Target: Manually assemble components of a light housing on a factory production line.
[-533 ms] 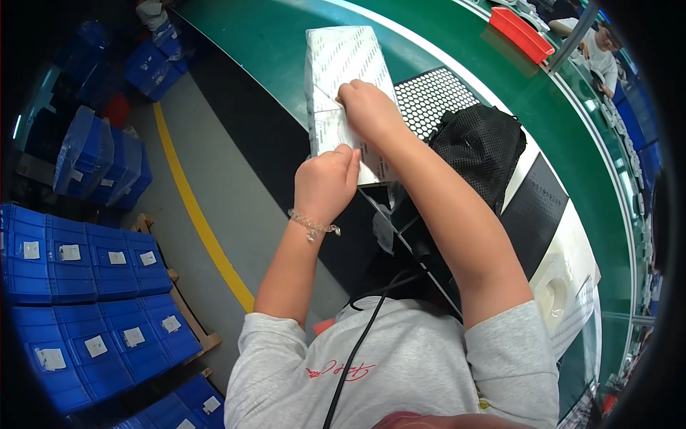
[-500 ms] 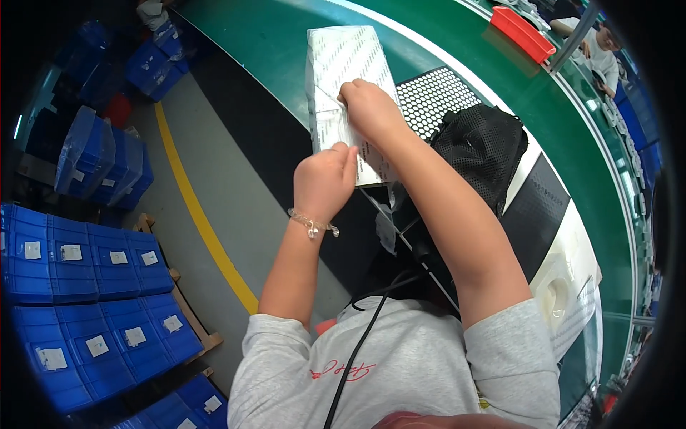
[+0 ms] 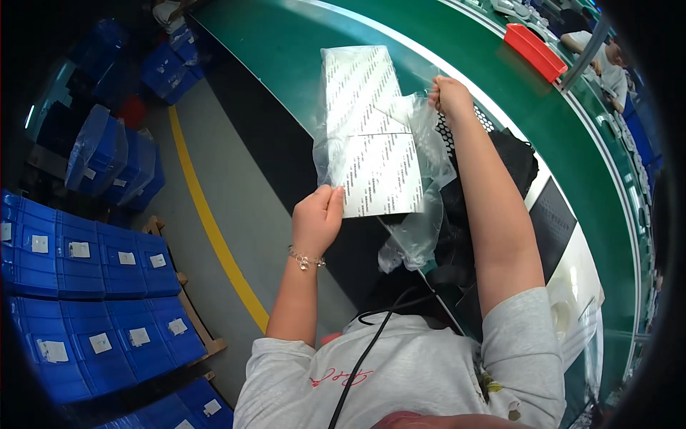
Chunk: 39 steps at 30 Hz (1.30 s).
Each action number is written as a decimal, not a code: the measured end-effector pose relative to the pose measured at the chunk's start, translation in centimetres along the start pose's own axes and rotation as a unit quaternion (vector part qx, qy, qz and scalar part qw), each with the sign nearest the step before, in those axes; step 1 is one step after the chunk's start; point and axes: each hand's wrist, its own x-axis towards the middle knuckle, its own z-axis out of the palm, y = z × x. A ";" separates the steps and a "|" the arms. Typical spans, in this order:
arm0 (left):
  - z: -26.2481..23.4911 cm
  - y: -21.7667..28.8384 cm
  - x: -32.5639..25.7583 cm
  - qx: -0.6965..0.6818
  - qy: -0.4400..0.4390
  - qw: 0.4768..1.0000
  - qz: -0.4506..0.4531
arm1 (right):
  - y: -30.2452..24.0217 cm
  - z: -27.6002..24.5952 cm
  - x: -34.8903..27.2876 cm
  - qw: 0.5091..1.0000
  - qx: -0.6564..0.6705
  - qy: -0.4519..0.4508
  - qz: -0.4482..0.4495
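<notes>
A stack of white sheets (image 3: 375, 171) with rows of small dark print lies at the edge of the green table, partly inside a clear plastic bag (image 3: 426, 154). The bag is torn open on the right side and its loose film hangs over the table edge. My right hand (image 3: 451, 98) is closed on the film, pulled out to the right of the stack. At the stack's near left corner, my left hand (image 3: 319, 217) is closed on the bag's edge, thumb on top. Whether it also grips the sheets is hard to see.
Right of the stack are a black mesh bag (image 3: 511, 161), a perforated plate (image 3: 486, 118) partly behind my arm, and a roll of tape (image 3: 562, 314). A red bin (image 3: 536, 52) stands across the table (image 3: 286, 57). Blue crates (image 3: 78, 250) are piled on the left. Someone sits at far right.
My right hand has swung right, away from the stack, drawing the plastic open and baring the sheets. My left hand has moved slightly down. The stack appears lower and further right.
</notes>
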 end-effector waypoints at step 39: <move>6.3 4.7 17.5 -0.135 -0.330 0.934 0.039 | -1.9 -3.4 -10.1 0.820 -0.323 -0.211 -0.422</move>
